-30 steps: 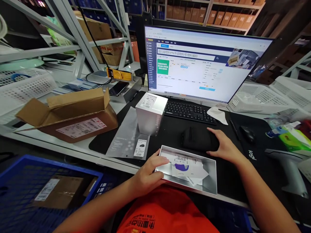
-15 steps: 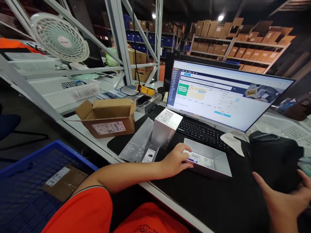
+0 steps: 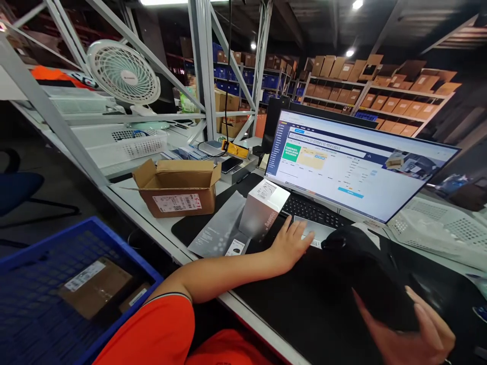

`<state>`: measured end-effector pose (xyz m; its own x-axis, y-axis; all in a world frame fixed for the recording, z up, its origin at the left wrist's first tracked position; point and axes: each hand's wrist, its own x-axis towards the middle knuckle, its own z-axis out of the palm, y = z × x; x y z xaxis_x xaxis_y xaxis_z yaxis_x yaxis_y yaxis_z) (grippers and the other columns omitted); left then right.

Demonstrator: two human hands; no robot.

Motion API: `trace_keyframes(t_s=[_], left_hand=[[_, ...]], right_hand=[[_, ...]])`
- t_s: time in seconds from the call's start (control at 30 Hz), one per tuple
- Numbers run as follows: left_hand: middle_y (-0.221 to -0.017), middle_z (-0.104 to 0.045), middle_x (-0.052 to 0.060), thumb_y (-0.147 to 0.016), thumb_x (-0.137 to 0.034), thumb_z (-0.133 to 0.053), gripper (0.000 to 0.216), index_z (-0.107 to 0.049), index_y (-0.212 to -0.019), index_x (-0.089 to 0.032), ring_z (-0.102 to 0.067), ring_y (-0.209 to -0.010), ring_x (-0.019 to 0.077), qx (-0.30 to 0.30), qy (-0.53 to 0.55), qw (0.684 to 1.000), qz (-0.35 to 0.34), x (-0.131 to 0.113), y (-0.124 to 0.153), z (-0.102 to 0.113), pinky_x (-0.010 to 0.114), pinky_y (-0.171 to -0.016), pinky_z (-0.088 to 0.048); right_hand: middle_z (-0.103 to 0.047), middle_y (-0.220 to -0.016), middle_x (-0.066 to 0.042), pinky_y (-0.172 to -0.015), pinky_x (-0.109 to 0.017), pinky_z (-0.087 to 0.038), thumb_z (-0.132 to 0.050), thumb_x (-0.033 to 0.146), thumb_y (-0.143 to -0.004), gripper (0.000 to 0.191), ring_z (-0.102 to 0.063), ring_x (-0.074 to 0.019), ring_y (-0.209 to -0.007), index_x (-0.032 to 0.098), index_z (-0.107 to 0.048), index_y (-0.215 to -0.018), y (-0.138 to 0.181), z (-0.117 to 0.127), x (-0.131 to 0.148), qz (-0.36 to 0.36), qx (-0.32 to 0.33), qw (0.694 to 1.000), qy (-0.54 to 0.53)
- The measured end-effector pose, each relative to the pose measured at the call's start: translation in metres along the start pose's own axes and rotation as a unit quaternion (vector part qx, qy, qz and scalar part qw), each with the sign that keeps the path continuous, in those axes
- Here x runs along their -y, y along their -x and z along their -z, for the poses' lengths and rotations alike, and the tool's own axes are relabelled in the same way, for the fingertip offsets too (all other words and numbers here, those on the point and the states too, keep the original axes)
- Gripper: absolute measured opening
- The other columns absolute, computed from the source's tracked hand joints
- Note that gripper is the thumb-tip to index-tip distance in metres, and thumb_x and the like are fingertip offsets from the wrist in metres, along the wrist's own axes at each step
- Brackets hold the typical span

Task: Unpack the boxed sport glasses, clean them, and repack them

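Presently, the fingers [image 3: 306,236] of the left hand [image 3: 292,242] lie extended and slightly apart across the near-left corner of a shallow silver tray [image 3: 318,229], resting on it rather than closed around it. The tray sits on the black desk mat [image 3: 304,304], just in front of the keyboard [image 3: 310,209], and a printed label is partly visible inside it under the fingertips. The right hand [image 3: 411,334], low at the right edge of the view and somewhat blurred, has its fingers [image 3: 425,310] curled up around the near end of a black pouch [image 3: 371,271], clamping it from below; the pouch is held above the mat, and its far end overlaps the tray's right side in the view (whether they touch cannot be told). Just left of the left hand a white box [image 3: 262,212] stands upright on the mat, with a grey plastic bag [image 3: 218,230] lying flat beside it. Further left, an open cardboard box [image 3: 177,187] rests on the bench. Behind the keyboard a monitor [image 3: 353,162] is lit. A blue crate [image 3: 57,289] sits below the bench edge, and a white fan [image 3: 124,73] stands on the shelving behind.
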<state>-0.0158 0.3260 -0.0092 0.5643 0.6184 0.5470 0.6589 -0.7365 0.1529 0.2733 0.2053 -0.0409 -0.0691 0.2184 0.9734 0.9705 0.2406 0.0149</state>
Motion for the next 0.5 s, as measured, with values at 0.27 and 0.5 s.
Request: trace_keyframes(t_s=[0.27, 0.5], left_hand=[[-0.155, -0.043, 0.022, -0.064, -0.067, -0.083, 0.116, -0.031, -0.155, -0.019, -0.042, -0.145, 0.0378, 0.078, 0.549, 0.832, -0.025, -0.037, 0.035, 0.026, 0.058, -0.119, -0.035], [-0.128, -0.067, 0.014, -0.062, -0.062, -0.086, 0.079, -0.062, -0.125, -0.020, -0.062, -0.124, 0.0354, 0.071, 0.726, 0.661, 0.180, -0.048, 0.040, 0.022, 0.058, -0.112, -0.044]], right_hand=[[-0.072, -0.101, -0.004, -0.077, -0.040, -0.063, -0.090, 0.021, -0.070, 0.057, -0.074, -0.0285, -0.095, 0.032, -0.059, -0.116, -0.022, 0.003, 0.053, 0.212, 0.048, 0.974, 0.068], [-0.078, -0.083, 0.007, -0.053, -0.034, -0.058, -0.073, 0.009, -0.079, 0.037, -0.075, -0.0237, -0.069, 0.042, -0.073, -0.094, 0.003, -0.011, 0.091, 0.296, 0.075, 0.952, -0.011]])
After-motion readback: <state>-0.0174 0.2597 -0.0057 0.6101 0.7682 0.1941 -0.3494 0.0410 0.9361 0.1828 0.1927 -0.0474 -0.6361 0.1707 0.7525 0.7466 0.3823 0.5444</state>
